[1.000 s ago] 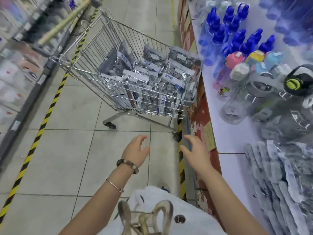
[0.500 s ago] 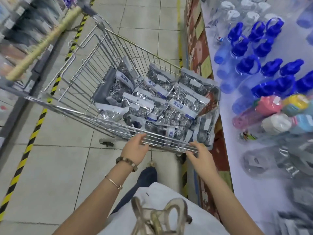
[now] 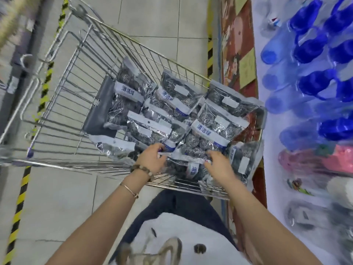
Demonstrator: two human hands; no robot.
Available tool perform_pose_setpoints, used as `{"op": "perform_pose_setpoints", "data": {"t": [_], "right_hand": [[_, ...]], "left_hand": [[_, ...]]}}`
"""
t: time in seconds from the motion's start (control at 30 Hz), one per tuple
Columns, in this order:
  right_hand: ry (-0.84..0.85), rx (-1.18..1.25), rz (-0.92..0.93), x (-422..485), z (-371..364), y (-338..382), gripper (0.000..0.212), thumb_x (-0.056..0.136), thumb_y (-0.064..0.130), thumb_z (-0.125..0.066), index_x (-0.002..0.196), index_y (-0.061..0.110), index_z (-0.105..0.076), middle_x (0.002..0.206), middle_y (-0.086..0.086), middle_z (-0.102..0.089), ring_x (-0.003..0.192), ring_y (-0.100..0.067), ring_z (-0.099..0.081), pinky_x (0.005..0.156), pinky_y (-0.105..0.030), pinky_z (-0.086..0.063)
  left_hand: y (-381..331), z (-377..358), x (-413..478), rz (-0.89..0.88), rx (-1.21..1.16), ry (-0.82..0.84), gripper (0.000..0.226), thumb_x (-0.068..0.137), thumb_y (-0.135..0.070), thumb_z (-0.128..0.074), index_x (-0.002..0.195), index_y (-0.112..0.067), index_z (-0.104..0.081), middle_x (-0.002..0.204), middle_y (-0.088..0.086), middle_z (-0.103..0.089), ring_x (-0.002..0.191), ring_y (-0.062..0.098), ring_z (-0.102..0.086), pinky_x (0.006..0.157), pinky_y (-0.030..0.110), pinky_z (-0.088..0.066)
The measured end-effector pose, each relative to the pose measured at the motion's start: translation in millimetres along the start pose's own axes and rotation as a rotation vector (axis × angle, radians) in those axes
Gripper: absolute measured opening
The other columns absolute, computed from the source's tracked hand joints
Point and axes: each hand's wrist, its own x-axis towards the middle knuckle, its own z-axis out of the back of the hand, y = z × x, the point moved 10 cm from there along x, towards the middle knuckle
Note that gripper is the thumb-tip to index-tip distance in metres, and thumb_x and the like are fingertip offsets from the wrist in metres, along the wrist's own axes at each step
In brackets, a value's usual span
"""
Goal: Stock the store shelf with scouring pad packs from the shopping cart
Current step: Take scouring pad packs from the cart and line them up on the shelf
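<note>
Many scouring pad packs (image 3: 215, 121) fill the shopping cart (image 3: 76, 163). Left hand (image 3: 151, 159) and right hand (image 3: 217, 165) have a closed grip on 1 pack (image 3: 193, 148). Lots left for the shelf (image 3: 273, 199).

Silver scouring pad packs (image 3: 215, 129) heaped overlapping in wire cart (image 3: 80, 77)

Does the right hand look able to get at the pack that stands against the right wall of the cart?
Probably yes. The right hand is inside the shopping cart, just beside that pack. The cart's top is open and nothing covers the pack.
</note>
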Motion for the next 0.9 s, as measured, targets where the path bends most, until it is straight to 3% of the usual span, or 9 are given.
{"op": "perform_pose_setpoints", "data": {"t": [0.13,0.27,0.37,0.5,0.7,0.8,0.9], "right_hand": [[0.208,-0.295,-0.008,42,-35,-18,0.053,0.087,0.021,-0.059,0.136,0.017,-0.041,0.131,-0.01,-0.051,0.114,-0.027,-0.053,0.091,-0.041,-0.047],[0.378,-0.477,-0.031,54,-60,-36,0.057,0.085,0.024,-0.063,0.136,0.014,-0.038,0.126,-0.01,-0.051,0.114,-0.029,-0.052,0.09,-0.044,-0.043],[0.392,-0.418,-0.041,59,-72,-44,0.062,0.084,0.03,-0.066,0.135,0.012,-0.036,0.122,-0.011,-0.054,0.106,-0.03,-0.057,0.082,-0.04,-0.046],[0.37,-0.37,0.027,66,-60,-26,0.025,0.089,0.028,-0.062,0.109,0.015,-0.055,0.108,-0.006,-0.062,0.094,-0.026,-0.062,0.073,-0.033,-0.048],[0.218,-0.575,0.305,59,-15,49,0.003,0.088,0.017,-0.055,0.085,0.016,-0.056,0.087,-0.004,-0.064,0.083,-0.027,-0.063,0.061,-0.032,-0.045],[0.185,-0.645,0.339,55,6,71,0.005,0.086,0.014,-0.056,0.088,0.015,-0.061,0.084,-0.004,-0.063,0.08,-0.027,-0.063,0.057,-0.031,-0.041],[0.172,-0.665,0.301,54,26,78,0.011,0.082,0.003,-0.053,0.082,0.013,-0.057,0.069,-0.001,-0.052,0.07,-0.026,-0.06,0.048,-0.027,-0.035]], "left_hand": [[7,-25,30,0.038,0.119,0.083,0.038,0.09,-0.029,-0.053,0.127,-0.021,-0.048,0.131,0.003,-0.05,0.109,0.018,-0.055,0.09,0.032,-0.044],[14,-52,51,0.046,0.185,0.196,0.041,0.089,-0.031,-0.052,0.129,-0.024,-0.047,0.131,0.003,-0.05,0.109,0.02,-0.055,0.09,0.032,-0.045],[15,-69,57,0.042,0.244,0.292,0.044,0.089,-0.031,-0.051,0.131,-0.023,-0.044,0.131,0.004,-0.051,0.11,0.022,-0.056,0.089,0.032,-0.045],[-5,-68,64,-0.088,0.335,0.271,0.055,0.085,-0.035,-0.058,0.134,-0.023,-0.037,0.131,0.004,-0.05,0.115,0.022,-0.051,0.096,0.036,-0.043],[-24,-88,72,-0.24,0.564,0.437,0.098,0.068,-0.059,-0.067,0.144,-0.027,-0.016,0.146,0.002,-0.031,0.131,0.022,-0.034,0.108,0.041,-0.027],[-38,-79,78,-0.26,0.546,0.409,0.094,0.068,-0.055,-0.07,0.142,-0.029,-0.02,0.136,0.001,-0.046,0.123,0.021,-0.045,0.104,0.041,-0.034],[-49,-67,83,-0.263,0.49,0.384,0.08,0.071,-0.051,-0.068,0.138,-0.029,-0.031,0.115,-0.003,-0.061,0.101,0.015,-0.058,0.089,0.033,-0.048]]}}
